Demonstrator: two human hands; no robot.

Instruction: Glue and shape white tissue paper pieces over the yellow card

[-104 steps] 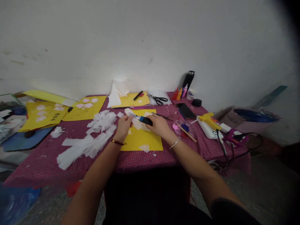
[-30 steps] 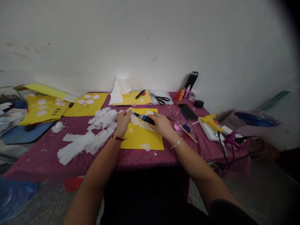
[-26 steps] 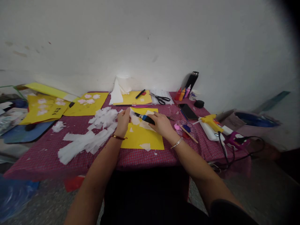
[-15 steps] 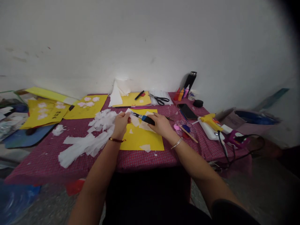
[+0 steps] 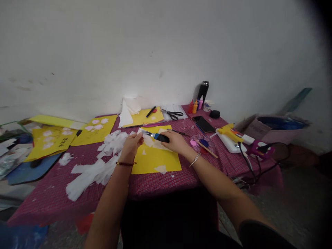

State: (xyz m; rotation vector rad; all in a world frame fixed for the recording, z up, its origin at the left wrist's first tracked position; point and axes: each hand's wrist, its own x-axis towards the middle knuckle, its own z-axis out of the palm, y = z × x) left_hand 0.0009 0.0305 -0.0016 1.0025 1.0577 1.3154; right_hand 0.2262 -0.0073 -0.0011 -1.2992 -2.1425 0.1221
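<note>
Left hand (image 5: 131, 145) pinches a white paper scrap (image 5: 141, 131); right hand (image 5: 175, 142) is closed around a blue-black tool (image 5: 158, 137), both above yellow card (image 5: 155, 157) (red checked tablecloth (image 5: 52, 193) beneath, white wall (image 5: 155, 52) beyond).

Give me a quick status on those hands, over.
Left hand pinches a white paper piece. Right hand grips a blue-black cutter over the yellow sheet. Paper scraps lie left.

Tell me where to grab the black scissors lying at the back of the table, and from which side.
Take the scissors at the black loop handles, which lie at their right end, nearer the phone. Come from above and the right: they lie flat, blades pointing left toward the yellow sheet.
</note>
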